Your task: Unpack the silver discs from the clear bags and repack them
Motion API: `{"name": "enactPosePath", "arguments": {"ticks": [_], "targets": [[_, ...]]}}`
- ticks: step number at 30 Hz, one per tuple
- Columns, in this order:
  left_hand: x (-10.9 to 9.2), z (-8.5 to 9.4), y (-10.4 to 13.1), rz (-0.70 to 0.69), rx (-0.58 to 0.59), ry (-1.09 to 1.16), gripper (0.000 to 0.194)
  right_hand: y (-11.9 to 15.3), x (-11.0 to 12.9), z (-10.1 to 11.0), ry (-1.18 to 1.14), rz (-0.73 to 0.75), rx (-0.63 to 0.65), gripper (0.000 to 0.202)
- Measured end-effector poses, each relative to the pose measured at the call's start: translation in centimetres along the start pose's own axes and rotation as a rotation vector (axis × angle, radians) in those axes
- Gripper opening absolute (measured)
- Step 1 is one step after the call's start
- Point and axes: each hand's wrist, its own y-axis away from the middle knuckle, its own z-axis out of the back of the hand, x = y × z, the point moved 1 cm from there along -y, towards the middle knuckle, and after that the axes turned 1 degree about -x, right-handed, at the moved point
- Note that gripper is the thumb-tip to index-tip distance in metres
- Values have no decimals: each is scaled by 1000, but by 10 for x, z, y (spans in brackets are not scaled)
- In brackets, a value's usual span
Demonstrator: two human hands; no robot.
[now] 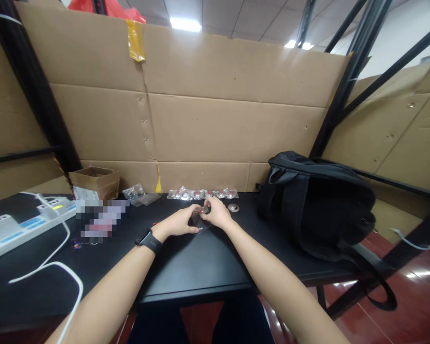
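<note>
Over the middle of the black table, my left hand [179, 221] has its thumb and fingers closed on the edge of a small clear plastic bag [200, 224]. My right hand [218, 213] pinches a small round metallic piece [204, 210] at the bag's upper part; whether the piece is inside the bag is hard to tell. Just behind the hands lies a row of several clear packets [186, 193] with round silvery and red pieces in them. A loose round metal disc [233, 208] rests on the table to the right of my right hand.
A black backpack [290, 205] stands at the right. At the left are an open cardboard box [96, 183], crumpled clear bags [138, 193], a white power strip [25, 229] and a white cable [66, 267]. A cardboard wall [208, 129] rises behind the table.
</note>
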Motion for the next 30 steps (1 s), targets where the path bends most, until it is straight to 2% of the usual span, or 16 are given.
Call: {"name": "enactPosePath", "arguments": {"ticks": [3,7,10,12,15,17,22,26,30], "targets": [[-2,2,1,-21,9,3,71,0,1,0,-21,-11,-10,34],[-2,9,3,-20,-22,-1,67,1,-3,13,-141,152,86,37],[0,16,3,7,-84,-11,45,4,-14,31,-218,224,124,13],[3,18,2,-7,-119,-54,33,6,-21,40,-201,230,125,11],[5,15,0,-65,-141,-156,25,7,-29,43,-176,228,150,31],[4,11,-1,-82,-152,-189,25,6,-30,39,-191,233,177,37],[-6,8,-2,-52,-195,-183,14,4,-28,33,-237,270,167,8],[-7,12,-2,85,-251,-134,22,3,-33,31,-355,125,152,9],[3,6,-6,231,-293,50,25,2,-37,22,-517,-71,166,13]]}}
